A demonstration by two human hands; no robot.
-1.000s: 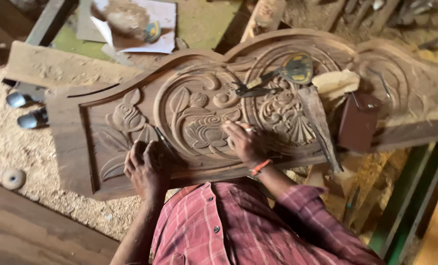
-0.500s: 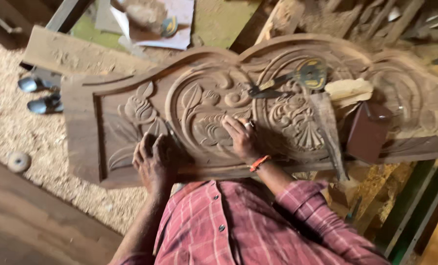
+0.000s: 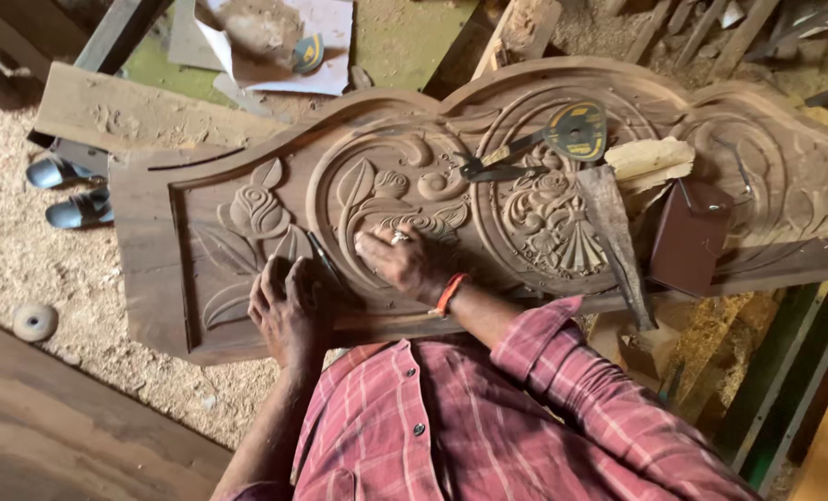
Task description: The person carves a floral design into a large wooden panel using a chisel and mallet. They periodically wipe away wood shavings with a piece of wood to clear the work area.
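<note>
Setting: sawdust floor (image 3: 24, 260), workshop clutter, big carved wooden panel (image 3: 154, 232) lying flat across the view.
Far left: round wooden disc (image 3: 34, 322) on the sawdust; pair of sandals (image 3: 66, 190) just past the panel's left end.
Left hand: left hand (image 3: 289, 311) palm down on the leaf carving, fingers curled around a thin chisel (image 3: 324, 262), wrist coming up from the bottom edge.
Chisel: slants up-left from the hand, tip on the oval border; handle hidden inside the grip.
Right hand: right hand (image 3: 405, 260) on the centre relief, fingers bunched and pressed flat, ring on one finger, orange band at the wrist; cannot tell if it pinches anything.
Arms: plaid-sleeved right forearm runs down-right; shirt fills the bottom centre.
Centre-right: dark tool with a round yellow-and-dark disc (image 3: 574, 132) lying on the medallion.
Right: long wooden mallet-like piece (image 3: 614, 232) on the panel, dark red box (image 3: 688, 237) just beside it, pale wood scrap (image 3: 651, 158) above.
Cut off: panel's right end leaves the frame; top background items blurred.
</note>
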